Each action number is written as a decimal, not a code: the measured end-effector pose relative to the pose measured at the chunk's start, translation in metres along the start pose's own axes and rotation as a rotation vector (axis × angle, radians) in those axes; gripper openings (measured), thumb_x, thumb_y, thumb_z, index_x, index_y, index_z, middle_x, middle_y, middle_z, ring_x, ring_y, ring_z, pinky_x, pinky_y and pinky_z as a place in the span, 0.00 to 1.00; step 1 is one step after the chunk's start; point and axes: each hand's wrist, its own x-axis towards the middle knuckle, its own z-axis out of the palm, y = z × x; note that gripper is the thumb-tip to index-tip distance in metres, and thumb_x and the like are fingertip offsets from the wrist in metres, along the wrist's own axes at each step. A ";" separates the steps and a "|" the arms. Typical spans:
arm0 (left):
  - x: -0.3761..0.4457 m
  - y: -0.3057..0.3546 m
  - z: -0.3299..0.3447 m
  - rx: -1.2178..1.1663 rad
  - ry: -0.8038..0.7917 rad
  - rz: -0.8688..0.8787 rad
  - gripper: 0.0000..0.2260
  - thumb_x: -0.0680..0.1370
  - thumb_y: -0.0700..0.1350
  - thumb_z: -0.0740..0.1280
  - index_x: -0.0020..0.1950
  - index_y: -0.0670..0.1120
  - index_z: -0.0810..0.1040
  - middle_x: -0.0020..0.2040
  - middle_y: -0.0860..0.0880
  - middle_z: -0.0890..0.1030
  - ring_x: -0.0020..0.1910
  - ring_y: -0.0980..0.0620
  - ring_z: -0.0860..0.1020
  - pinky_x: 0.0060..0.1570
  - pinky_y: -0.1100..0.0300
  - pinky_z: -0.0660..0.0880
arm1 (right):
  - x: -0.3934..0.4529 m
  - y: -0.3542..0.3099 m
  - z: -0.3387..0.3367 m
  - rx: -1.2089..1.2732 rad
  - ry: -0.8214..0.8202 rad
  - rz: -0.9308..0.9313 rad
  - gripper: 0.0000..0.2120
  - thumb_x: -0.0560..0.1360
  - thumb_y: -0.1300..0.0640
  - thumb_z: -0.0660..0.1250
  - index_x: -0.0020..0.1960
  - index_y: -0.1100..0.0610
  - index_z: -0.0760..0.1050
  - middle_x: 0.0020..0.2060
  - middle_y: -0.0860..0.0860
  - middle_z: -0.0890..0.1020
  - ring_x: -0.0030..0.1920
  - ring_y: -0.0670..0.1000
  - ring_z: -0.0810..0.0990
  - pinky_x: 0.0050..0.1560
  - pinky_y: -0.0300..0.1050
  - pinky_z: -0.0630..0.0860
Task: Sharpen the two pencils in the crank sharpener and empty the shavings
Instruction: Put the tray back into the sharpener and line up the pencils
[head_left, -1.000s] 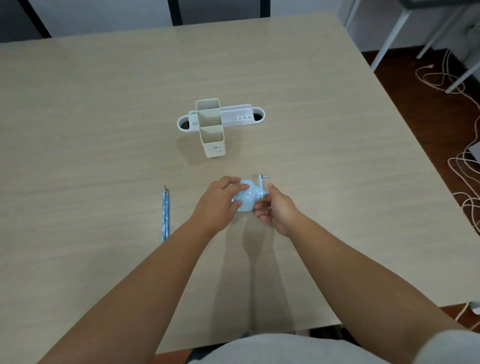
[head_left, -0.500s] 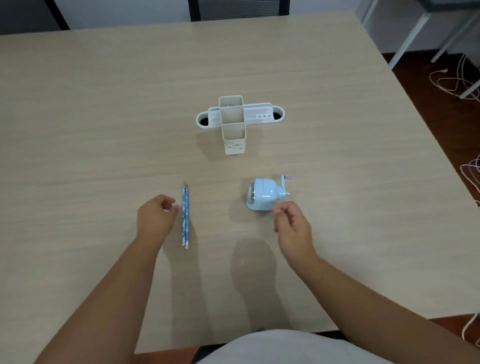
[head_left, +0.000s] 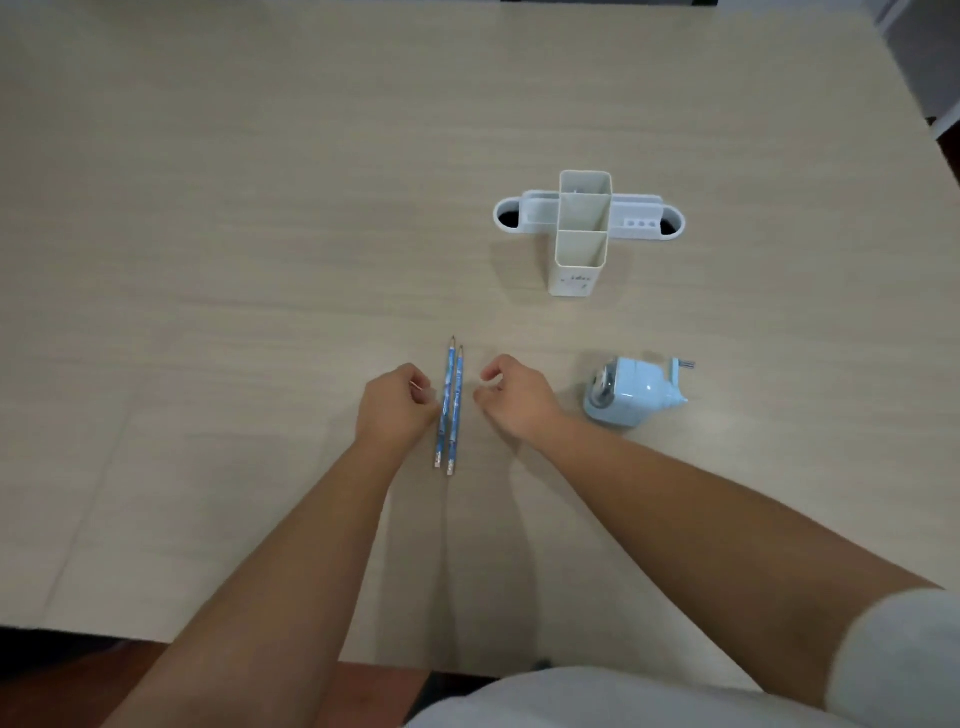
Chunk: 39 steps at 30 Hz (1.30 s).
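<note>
Two blue pencils lie side by side on the pale wood-grain bench, nearly touching along their lengths, with their sharpened tips pointing away from the person and their eraser ends toward the bench's near edge. The left pencil reaches a little farther out than the right one.

The left hand sits just to the left of the pair, fingers curled loosely inward, its edge right up against the left pencil; whether it is actually touching the shaft is hard to say. Its grip is loosely curled and nothing is held in it. The right hand sits just to the right of the pencils, thumb and forefinger bent toward each other with a small gap between them, close to the right pencil but apart from it. It is empty as well.

To the right of that hand the light blue crank sharpener stands on the bench, its dark pencil opening turned toward the hands and its small crank handle sticking out on the far right side. Neither hand touches it.

Farther back, beyond the sharpener and a little to its left, stands a white desk organiser with two tall square cups in the middle and low trays with rounded ends reaching out to either side.

A pale sleeve covers the right upper arm at the lower right corner.
</note>
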 end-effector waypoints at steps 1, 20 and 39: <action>0.001 -0.001 -0.001 0.013 -0.001 0.008 0.02 0.68 0.44 0.67 0.40 0.50 0.78 0.33 0.52 0.81 0.36 0.51 0.80 0.38 0.61 0.75 | 0.006 -0.004 0.005 -0.040 0.009 0.007 0.10 0.72 0.52 0.66 0.51 0.56 0.75 0.45 0.56 0.82 0.45 0.55 0.79 0.45 0.41 0.71; 0.011 0.005 0.008 0.011 -0.179 0.067 0.15 0.66 0.52 0.77 0.46 0.48 0.79 0.40 0.50 0.80 0.40 0.52 0.78 0.37 0.59 0.72 | 0.039 -0.010 0.013 -0.128 -0.037 0.065 0.12 0.66 0.51 0.76 0.36 0.55 0.74 0.29 0.47 0.73 0.34 0.48 0.73 0.29 0.36 0.65; 0.013 0.011 0.002 0.042 -0.173 -0.049 0.12 0.66 0.40 0.71 0.48 0.47 0.78 0.42 0.46 0.83 0.41 0.47 0.81 0.40 0.56 0.77 | 0.041 -0.019 0.000 -0.179 0.014 0.238 0.10 0.63 0.53 0.70 0.33 0.58 0.73 0.29 0.54 0.79 0.30 0.54 0.80 0.31 0.42 0.77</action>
